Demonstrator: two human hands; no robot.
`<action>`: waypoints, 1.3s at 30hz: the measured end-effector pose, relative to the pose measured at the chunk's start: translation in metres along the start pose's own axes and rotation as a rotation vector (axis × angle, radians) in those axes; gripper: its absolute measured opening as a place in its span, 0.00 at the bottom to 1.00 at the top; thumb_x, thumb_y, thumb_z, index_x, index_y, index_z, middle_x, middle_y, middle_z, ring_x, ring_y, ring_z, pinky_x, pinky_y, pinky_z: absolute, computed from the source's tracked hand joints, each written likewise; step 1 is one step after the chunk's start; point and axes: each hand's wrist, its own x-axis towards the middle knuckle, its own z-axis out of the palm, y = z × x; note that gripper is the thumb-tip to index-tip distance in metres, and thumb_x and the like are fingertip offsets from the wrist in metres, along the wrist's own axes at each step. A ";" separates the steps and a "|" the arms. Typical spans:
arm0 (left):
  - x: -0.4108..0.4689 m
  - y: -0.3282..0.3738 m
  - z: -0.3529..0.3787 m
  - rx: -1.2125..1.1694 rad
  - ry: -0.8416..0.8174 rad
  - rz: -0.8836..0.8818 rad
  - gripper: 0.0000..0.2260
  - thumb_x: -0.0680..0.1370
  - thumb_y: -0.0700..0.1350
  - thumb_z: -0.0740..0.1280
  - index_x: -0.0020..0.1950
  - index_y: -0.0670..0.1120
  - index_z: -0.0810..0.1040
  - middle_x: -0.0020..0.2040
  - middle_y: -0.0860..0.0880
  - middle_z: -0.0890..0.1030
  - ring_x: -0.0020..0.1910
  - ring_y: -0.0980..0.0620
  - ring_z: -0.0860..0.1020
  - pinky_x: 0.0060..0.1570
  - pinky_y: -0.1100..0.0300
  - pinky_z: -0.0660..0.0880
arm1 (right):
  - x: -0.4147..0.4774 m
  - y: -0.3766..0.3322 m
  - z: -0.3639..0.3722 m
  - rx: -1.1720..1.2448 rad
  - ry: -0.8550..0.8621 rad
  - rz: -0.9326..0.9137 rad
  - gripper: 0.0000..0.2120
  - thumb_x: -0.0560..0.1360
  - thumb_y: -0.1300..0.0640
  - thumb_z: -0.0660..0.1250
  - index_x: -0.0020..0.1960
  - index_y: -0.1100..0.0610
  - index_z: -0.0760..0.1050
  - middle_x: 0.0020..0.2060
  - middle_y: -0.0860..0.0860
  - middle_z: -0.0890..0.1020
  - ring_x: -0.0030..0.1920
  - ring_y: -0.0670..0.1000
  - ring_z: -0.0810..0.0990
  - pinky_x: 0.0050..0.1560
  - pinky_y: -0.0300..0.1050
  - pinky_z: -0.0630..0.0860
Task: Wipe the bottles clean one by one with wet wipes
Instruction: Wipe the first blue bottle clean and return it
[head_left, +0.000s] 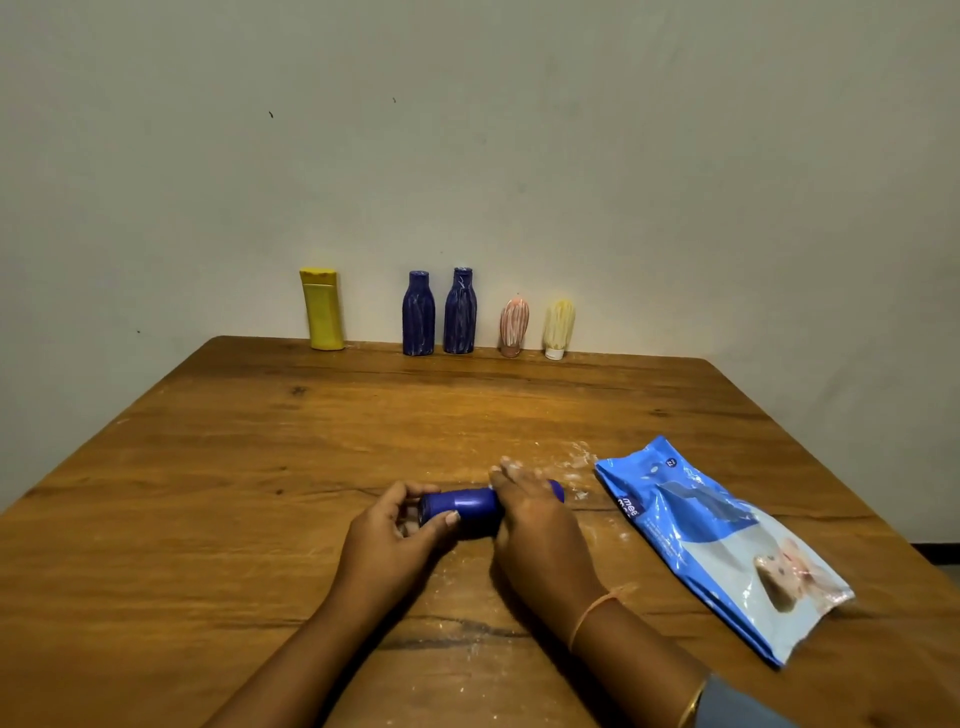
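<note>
A blue bottle (470, 506) lies on its side on the wooden table (260, 467), near the front middle. My left hand (397, 530) grips its left end with curled fingers and thumb. My right hand (535, 525) lies over its right half, fingers wrapped across the top; whether a wipe is under the palm is hidden. A blue and white wet wipes pack (722, 545) lies flat to the right of my hands.
Along the far edge by the wall stand a yellow bottle (322, 309), two blue bottles streaked white (418, 314) (460, 312), a pink tube (514, 327) and a pale yellow tube (559, 328). White powder smears (576, 460) dot the wood around my hands.
</note>
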 end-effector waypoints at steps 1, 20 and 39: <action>0.002 0.000 0.000 -0.042 0.023 -0.018 0.05 0.73 0.38 0.71 0.47 0.44 0.78 0.40 0.46 0.82 0.41 0.48 0.82 0.46 0.51 0.81 | -0.002 -0.009 0.001 0.029 -0.002 -0.060 0.24 0.75 0.64 0.56 0.71 0.58 0.63 0.72 0.53 0.64 0.73 0.51 0.59 0.69 0.38 0.44; 0.002 0.015 0.009 -0.311 0.125 -0.076 0.10 0.76 0.45 0.67 0.57 0.46 0.76 0.52 0.43 0.80 0.52 0.47 0.80 0.50 0.53 0.78 | 0.006 0.017 -0.022 0.399 0.103 0.427 0.13 0.73 0.69 0.57 0.44 0.59 0.79 0.40 0.52 0.80 0.42 0.49 0.76 0.41 0.36 0.65; -0.019 0.039 0.047 -0.211 -0.120 0.208 0.17 0.73 0.36 0.68 0.55 0.55 0.76 0.51 0.52 0.81 0.48 0.60 0.81 0.43 0.67 0.77 | 0.028 -0.030 -0.096 0.504 0.191 -0.021 0.16 0.73 0.70 0.58 0.53 0.57 0.79 0.48 0.48 0.82 0.50 0.41 0.78 0.53 0.30 0.73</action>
